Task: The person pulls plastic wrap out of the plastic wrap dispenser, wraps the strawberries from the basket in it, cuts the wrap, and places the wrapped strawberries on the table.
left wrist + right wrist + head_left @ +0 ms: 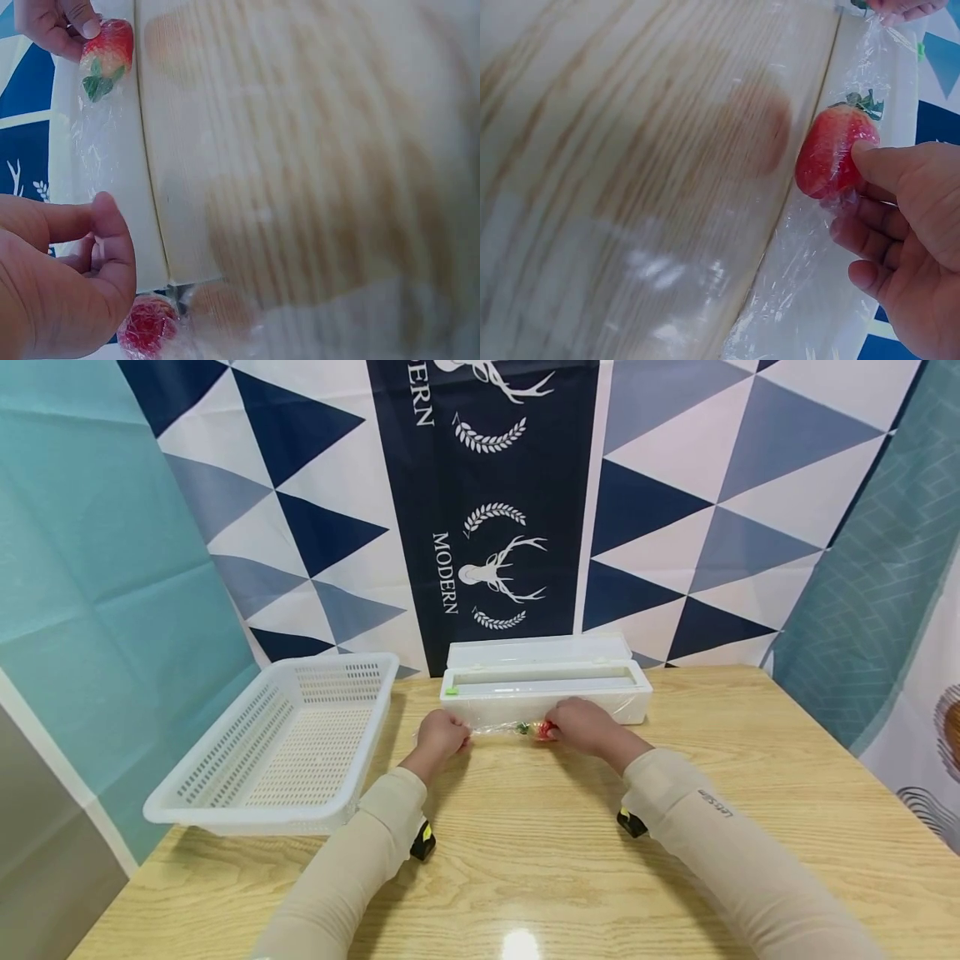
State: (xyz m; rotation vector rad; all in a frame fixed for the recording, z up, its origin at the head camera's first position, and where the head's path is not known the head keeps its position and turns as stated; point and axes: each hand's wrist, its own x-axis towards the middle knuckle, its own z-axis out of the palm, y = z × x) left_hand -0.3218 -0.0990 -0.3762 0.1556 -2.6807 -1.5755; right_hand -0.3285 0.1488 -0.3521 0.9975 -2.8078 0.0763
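A red strawberry (832,154) with green leaves is wrapped in clear cling film. My right hand (588,725) holds it between thumb and fingers, in front of the white cling film box (540,706). From the strawberry the twisted cling film (101,150) stretches across to my left hand (441,739), whose thumb and forefinger pinch it. In the left wrist view, a second red fruit wrapped in film (148,326) lies just beyond my left hand; the head view mostly hides it. The box's lid (540,650) stands raised at the back.
To the left, a white plastic basket (322,814) stands on the wooden table (525,860). A green piece (452,691) sits at the left end of the box. Patterned cloth (337,527) hangs right behind the table.
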